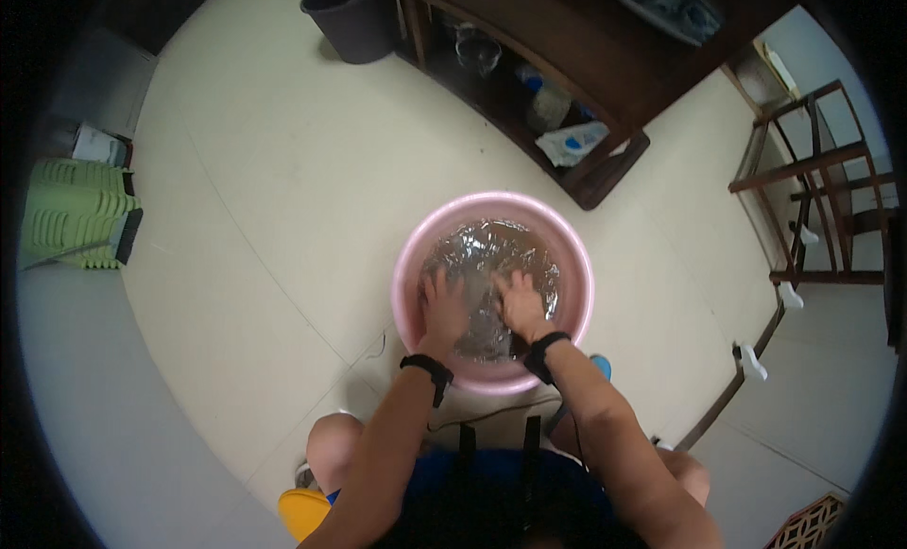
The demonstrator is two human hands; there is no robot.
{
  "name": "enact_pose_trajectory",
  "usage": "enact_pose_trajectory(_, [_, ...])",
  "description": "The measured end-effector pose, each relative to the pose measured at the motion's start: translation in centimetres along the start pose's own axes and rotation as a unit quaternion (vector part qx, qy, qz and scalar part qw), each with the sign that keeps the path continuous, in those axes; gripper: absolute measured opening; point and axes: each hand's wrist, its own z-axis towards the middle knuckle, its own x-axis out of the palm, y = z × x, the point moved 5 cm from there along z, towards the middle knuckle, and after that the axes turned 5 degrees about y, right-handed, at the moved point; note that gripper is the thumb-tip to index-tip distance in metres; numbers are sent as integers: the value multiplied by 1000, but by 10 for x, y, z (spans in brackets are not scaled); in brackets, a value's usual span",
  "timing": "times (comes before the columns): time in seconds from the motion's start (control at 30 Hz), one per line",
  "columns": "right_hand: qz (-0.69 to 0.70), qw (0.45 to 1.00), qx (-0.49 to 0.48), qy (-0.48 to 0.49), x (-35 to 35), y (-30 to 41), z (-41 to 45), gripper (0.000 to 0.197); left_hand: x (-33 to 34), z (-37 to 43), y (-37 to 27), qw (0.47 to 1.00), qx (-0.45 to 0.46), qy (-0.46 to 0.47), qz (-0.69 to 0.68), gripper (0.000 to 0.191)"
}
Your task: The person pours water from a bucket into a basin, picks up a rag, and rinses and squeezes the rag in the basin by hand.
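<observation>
A round pink plastic basin (pixel 402 280) stands on the floor between my knees. Rippling, murky water (pixel 489 255) fills its lower part and throws back bright glints. My left hand (pixel 445 308) is spread over the left side of the basin, its fingers apart at the water. On the right, my right hand (pixel 523 301) dips its fingers to the water, also spread. I see nothing held in either hand. A dark patch shows under the surface near my right wrist; what it is I cannot tell. Black bands circle both wrists.
A dark wooden cabinet (pixel 524 117) with glassware and bags on its low shelf stands ahead. A dark bucket (pixel 354 24) is beside it. Stacked green plastic stools (pixel 74 212) stand at left, a wooden chair frame (pixel 815 187) at right. A thin cord runs before my lap.
</observation>
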Motion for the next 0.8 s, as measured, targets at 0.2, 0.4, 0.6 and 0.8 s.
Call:
enact_pose_trajectory(0.2, [199,948,222,-111,10,-22,26,45,39,25,20,984,-4,62,-167,55])
enact_pose_trajectory(0.4, [399,900,-103,-143,-35,56,-22,50,35,13,-4,673,-228,121,-693,60])
enact_pose_trajectory(0.6, [352,915,-142,-136,-57,96,-57,33,69,32,24,440,-128,200,-866,48])
enact_pose_trajectory(0.8, [256,946,-106,-167,-59,86,-45,21,61,32,7,516,-129,135,-836,41])
